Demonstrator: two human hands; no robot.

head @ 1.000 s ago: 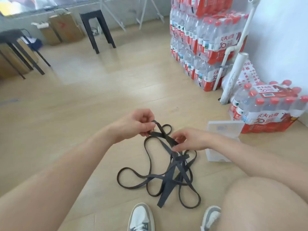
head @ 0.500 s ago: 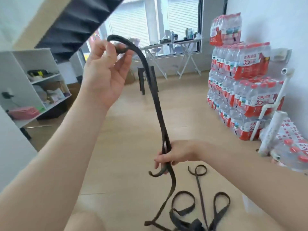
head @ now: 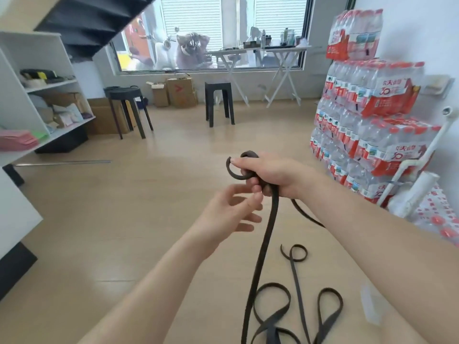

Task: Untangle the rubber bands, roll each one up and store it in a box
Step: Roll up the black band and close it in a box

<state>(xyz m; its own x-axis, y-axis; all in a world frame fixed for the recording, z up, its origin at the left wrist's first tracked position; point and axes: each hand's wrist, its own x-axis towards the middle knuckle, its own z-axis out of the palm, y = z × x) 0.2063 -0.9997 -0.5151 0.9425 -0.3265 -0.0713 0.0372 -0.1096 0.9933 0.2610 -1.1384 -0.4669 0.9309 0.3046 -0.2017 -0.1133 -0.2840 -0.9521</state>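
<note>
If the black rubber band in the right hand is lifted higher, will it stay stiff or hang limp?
Probably limp: the band hangs down from the right hand and trails into loose loops on the floor. It is likely light, since one hand carries it. The curl above the fist suggests that it may spring open if released.

A pale wood-plank floor (head: pixel 124 232) carries everything. Dark rubber bands (head: pixel 298 289) lie on it in loose, overlapping loops at the lower right, just beside a blurred translucent box (head: pixel 371 306). Shrink-wrapped packs of water bottles (head: pixel 372 145) are stacked along the right wall. Farther back stand two black stools (head: pixel 219 100), cardboard boxes (head: pixel 181 91) and white folding tables (head: pixel 283 70). A thin metal strip (head: pixel 62 163) lies at the left.
</note>
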